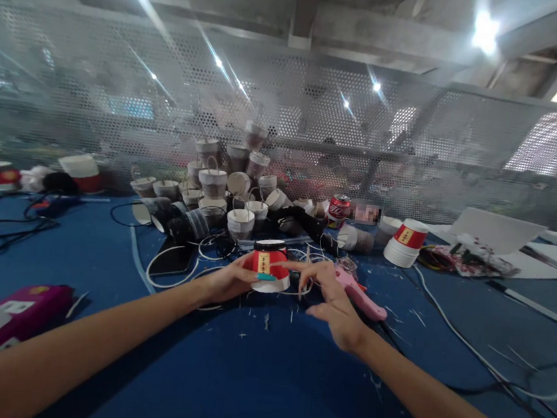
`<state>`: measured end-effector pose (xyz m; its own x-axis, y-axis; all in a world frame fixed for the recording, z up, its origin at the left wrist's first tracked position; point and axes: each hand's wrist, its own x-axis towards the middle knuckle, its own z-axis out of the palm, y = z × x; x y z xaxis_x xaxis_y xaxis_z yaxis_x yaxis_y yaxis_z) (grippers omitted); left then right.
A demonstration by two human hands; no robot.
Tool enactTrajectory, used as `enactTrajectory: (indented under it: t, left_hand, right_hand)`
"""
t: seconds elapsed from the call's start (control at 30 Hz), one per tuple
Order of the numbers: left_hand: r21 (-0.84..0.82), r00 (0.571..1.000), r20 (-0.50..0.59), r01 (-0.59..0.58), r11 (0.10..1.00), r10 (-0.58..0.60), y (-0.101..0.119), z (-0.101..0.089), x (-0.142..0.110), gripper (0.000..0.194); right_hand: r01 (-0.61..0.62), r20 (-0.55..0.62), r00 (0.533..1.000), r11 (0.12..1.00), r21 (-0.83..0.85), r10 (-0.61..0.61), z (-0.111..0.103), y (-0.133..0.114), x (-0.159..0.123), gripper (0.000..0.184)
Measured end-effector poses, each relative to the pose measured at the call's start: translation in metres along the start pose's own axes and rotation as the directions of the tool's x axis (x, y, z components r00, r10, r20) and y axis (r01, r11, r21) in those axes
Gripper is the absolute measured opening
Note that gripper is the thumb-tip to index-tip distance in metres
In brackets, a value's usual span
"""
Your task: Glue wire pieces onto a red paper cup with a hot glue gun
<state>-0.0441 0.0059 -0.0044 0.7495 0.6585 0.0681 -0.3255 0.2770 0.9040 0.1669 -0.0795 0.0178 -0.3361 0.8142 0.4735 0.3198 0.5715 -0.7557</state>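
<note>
My left hand (230,277) grips a small red and white paper cup (277,262) with a yellow label and a dark band at its top. The thumb lies across the front of it. Beside it is my right hand (335,303), its fingers apart, the index finger stretched toward the red side; whether it touches I cannot tell. Just behind the right hand rests a pink glue gun (359,295). Loose white cord (162,283) curls on the blue table (250,373) around the cup.
Several small grey buckets (214,181) are piled behind the hands. A soda can (339,209) and a stack of red-banded cups (405,243) stand right of them. A white cable (464,347) crosses the right side. At the left lies a purple tissue pack (30,308).
</note>
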Motion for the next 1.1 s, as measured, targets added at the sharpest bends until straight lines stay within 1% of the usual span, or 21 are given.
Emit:
enactTrajectory:
  t: [0.03, 0.1, 0.2, 0.3, 0.37, 0.47, 0.63, 0.7, 0.77, 0.8, 0.83, 0.9, 1.0, 1.1]
  left_hand:
    - [0.003, 1.000, 0.013, -0.003, 1.000, 0.003, 0.000, 0.001, 0.000, 0.052]
    - [0.021, 1.000, 0.021, -0.005, 1.000, 0.005, 0.000, 0.002, 0.000, 0.051]
    - [0.077, 0.999, -0.041, -0.005, 0.997, 0.008, -0.001, 0.003, 0.000, 0.050]
    - [0.107, 0.996, -0.093, 0.000, 0.994, 0.010, -0.002, 0.004, -0.001, 0.050]
    - [0.104, 0.994, -0.105, 0.015, 0.994, -0.004, -0.002, 0.004, -0.001, 0.055]
    - [0.087, 0.992, -0.126, 0.036, 0.996, -0.025, -0.001, 0.002, -0.003, 0.060]
    - [0.084, 0.992, -0.117, 0.049, 0.995, -0.039, -0.002, -0.002, -0.004, 0.052]
    - [0.078, 0.994, -0.102, 0.046, 0.996, -0.038, -0.001, 0.000, -0.004, 0.054]
    - [0.069, 0.995, -0.087, 0.045, 0.997, -0.039, 0.002, 0.003, -0.003, 0.055]
    - [0.065, 0.996, -0.074, 0.047, 0.997, -0.042, 0.003, 0.005, -0.003, 0.055]
    - [0.060, 0.997, -0.063, 0.046, 0.997, -0.042, 0.004, 0.006, -0.003, 0.056]
    - [0.056, 0.998, -0.057, 0.034, 0.998, -0.030, 0.004, 0.007, -0.002, 0.059]
    - [0.062, 0.996, -0.089, 0.013, 0.998, -0.008, 0.004, 0.007, -0.002, 0.062]
    - [0.067, 0.994, -0.109, 0.013, 0.998, -0.006, 0.003, 0.007, -0.003, 0.057]
  right_hand:
    - [-0.022, 0.054, 0.998, 1.000, -0.004, 0.022, 0.001, -0.002, 0.000, 0.029]
    - [-0.067, 0.114, 0.991, 0.998, -0.021, 0.069, 0.004, -0.004, 0.001, 0.029]
    - [-0.103, 0.162, 0.981, 0.993, -0.049, 0.110, 0.006, -0.005, 0.001, 0.033]
    - [-0.104, 0.169, 0.979, 0.993, -0.051, 0.111, 0.007, -0.004, 0.002, 0.039]
    - [-0.106, 0.137, 0.985, 0.994, -0.011, 0.107, 0.006, -0.002, 0.004, 0.040]
    - [-0.109, 0.050, 0.993, 0.992, 0.061, 0.106, 0.004, 0.002, 0.007, 0.038]
    - [-0.175, -0.097, 0.979, 0.982, 0.067, 0.181, -0.001, 0.014, 0.010, 0.031]
    - [-0.160, -0.157, 0.973, 0.985, 0.070, 0.169, -0.001, 0.018, 0.009, 0.031]
    - [-0.110, -0.221, 0.967, 0.991, 0.081, 0.125, -0.001, 0.019, 0.007, 0.033]
    - [-0.076, -0.231, 0.968, 0.993, 0.095, 0.096, -0.001, 0.018, 0.006, 0.034]
    - [-0.044, -0.216, 0.974, 0.993, 0.111, 0.067, 0.000, 0.017, 0.004, 0.035]
    - [-0.012, -0.113, 0.993, 0.991, 0.133, 0.028, 0.001, 0.013, 0.003, 0.035]
    - [-0.039, 0.061, 0.998, 0.994, 0.102, 0.033, 0.003, 0.007, 0.002, 0.033]
    - [-0.061, 0.139, 0.989, 0.997, 0.048, 0.053, 0.005, 0.004, 0.003, 0.033]
